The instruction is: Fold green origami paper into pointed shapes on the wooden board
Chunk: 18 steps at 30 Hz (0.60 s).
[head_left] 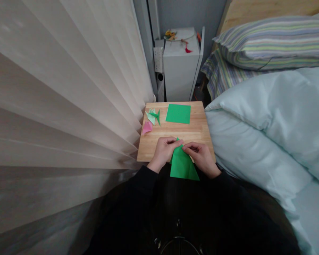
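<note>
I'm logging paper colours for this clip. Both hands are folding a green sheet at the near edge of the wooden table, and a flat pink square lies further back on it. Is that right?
Not quite. The flat square sheet further back is green, not pink, as the head view shows. The rest holds: the left hand and right hand pinch the folded green paper at the near edge of the wooden table.

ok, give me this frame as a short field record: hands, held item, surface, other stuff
left hand: pinches the upper edge of the folded green paper
right hand: pinches the same paper near its top tip
held item: green paper, partly folded, tapering to a point at the top, lower edge past the near edge of the board
surface: wooden board
on board: flat green square sheet; green folded figures; pink folded figure
surroundings: curtain to the left, pale blue duvet to the right, white cabinet behind
</note>
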Tool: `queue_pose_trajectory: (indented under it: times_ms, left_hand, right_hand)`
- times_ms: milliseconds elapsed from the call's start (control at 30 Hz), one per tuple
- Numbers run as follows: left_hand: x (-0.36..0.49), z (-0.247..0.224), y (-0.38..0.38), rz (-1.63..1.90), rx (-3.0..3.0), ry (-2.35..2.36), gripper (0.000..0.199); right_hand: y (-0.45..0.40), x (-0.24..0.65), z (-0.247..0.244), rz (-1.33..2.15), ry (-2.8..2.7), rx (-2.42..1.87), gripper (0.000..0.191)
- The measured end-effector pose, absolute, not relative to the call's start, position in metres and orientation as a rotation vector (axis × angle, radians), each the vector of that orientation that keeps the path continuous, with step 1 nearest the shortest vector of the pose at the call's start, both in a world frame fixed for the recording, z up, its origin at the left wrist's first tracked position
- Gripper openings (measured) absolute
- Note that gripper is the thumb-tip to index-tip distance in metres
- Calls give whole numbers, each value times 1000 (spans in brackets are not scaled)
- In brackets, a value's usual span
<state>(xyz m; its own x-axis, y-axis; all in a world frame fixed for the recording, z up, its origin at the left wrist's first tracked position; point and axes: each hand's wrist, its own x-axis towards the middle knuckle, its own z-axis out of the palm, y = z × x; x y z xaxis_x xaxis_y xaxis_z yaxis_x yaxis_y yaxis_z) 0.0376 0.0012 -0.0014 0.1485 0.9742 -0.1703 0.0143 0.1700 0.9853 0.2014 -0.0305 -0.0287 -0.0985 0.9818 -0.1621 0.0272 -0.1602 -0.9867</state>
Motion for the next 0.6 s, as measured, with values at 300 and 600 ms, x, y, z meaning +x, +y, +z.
queue_pose_trajectory:
  times_ms: [300,600]
  left_hand:
    - [4,-23,25,1325,1046,1274,40]
    - [5,2,11,807,2135,1178,37]
  right_hand:
    - [-25,219,-21,1386,-1447,-1371,29]
    - [-20,233,-27,871,-2062,-1555,17]
